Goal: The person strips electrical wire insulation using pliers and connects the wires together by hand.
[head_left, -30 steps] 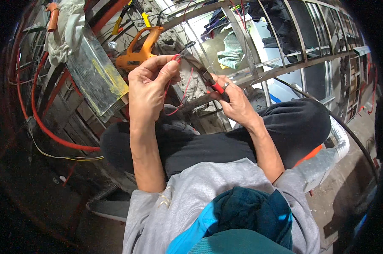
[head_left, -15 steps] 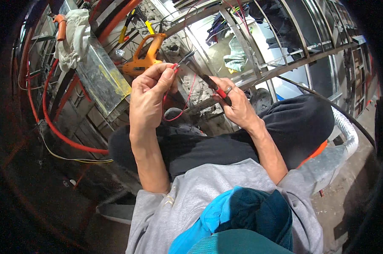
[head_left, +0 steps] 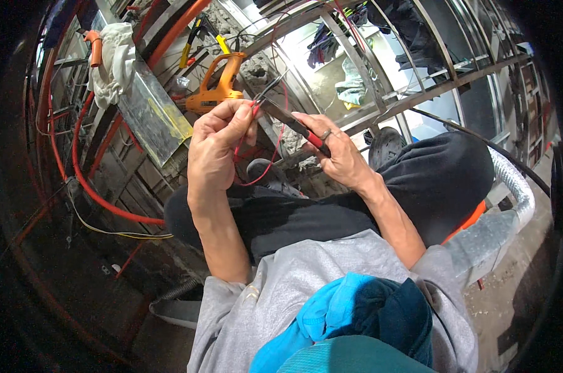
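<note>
My left hand [head_left: 216, 146] is raised in front of me and pinches a thin red wire [head_left: 256, 165] between thumb and fingers. The wire loops down below my hands toward my lap. My right hand [head_left: 334, 152] grips red-handled pliers [head_left: 290, 121], whose dark jaws point up and left and meet the wire at my left fingertips. I sit with dark trousers over my knees, and both forearms rise from a grey shirt.
An orange power tool [head_left: 222, 84] lies on the metal framing [head_left: 381, 105] behind my hands. A white cloth [head_left: 113, 65] hangs at upper left beside a shiny metal panel [head_left: 154, 118]. Red conduit [head_left: 85, 186] curves down the left. A silver flexible duct [head_left: 514, 186] runs along my right.
Both hands have stayed together on the wire and pliers while shifting slightly in view. The pliers' jaws have closed in on my left fingertips.
</note>
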Available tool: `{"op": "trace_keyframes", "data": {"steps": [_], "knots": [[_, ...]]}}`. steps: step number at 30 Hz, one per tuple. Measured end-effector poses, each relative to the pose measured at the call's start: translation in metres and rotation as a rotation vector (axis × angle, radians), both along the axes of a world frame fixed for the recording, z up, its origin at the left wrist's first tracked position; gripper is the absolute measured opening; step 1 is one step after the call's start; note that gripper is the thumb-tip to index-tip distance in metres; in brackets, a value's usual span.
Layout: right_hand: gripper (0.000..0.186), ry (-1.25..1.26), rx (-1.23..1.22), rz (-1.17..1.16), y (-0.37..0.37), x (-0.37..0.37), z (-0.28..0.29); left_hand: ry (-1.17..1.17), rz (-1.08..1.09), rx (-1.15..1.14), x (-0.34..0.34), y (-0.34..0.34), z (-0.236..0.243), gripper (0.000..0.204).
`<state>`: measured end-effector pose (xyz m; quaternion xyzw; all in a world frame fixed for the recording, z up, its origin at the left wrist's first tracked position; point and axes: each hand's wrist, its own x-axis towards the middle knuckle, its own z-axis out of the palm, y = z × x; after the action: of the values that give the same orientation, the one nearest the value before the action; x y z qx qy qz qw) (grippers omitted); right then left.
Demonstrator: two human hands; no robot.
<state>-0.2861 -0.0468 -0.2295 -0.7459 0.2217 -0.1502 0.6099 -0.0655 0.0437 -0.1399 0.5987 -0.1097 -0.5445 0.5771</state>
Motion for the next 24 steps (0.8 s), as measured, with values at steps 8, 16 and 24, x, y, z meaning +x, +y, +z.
{"op": "trace_keyframes", "data": {"steps": [8,16,24], "knots": [[0.073,0.0,0.091,0.041,0.005,0.002,0.005,-0.091,-0.039,0.012,0.002,0.006,0.004,0.019],[0.062,-0.055,-0.008,-0.015,0.006,0.004,0.0,-0.178,-0.028,-0.006,-0.001,0.01,0.009,0.019],[0.058,-0.042,-0.062,-0.016,0.002,0.007,0.005,-0.187,-0.031,-0.024,-0.002,0.013,0.01,0.019]]}}
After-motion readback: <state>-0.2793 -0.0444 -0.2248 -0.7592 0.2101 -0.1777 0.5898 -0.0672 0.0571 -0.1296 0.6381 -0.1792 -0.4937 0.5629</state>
